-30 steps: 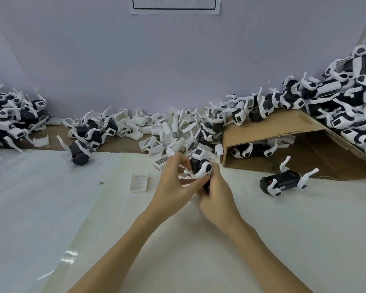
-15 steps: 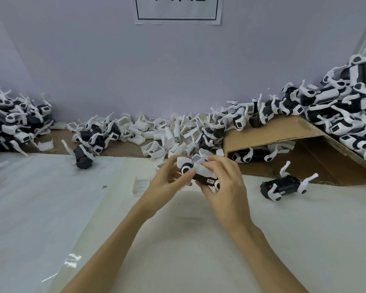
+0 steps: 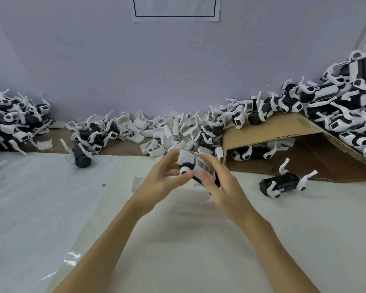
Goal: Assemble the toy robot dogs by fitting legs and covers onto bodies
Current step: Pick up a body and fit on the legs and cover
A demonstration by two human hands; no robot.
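Observation:
I hold a black-and-white toy robot dog (image 3: 193,168) above the middle of the table, its white cover with a barcode label facing up. My left hand (image 3: 163,178) grips its left end, thumb and fingers around a white leg joint. My right hand (image 3: 222,185) wraps the right side, fingers curled over the cover. The dog's underside is hidden by my hands. A pile of loose white covers (image 3: 169,134) lies behind my hands. A black body with white legs (image 3: 283,183) lies on its back to the right.
Heaps of toy dogs fill the far right (image 3: 347,111) and far left (image 3: 13,123). A folded cardboard sheet (image 3: 279,130) slopes at the right, with a dog beneath it. One white cover (image 3: 138,182) lies on the table left of my hands. Another dog (image 3: 82,157) lies at the left.
I have lifted the dog slightly and turned it, so its white labelled cover now faces up. My right fingers moved over the cover.

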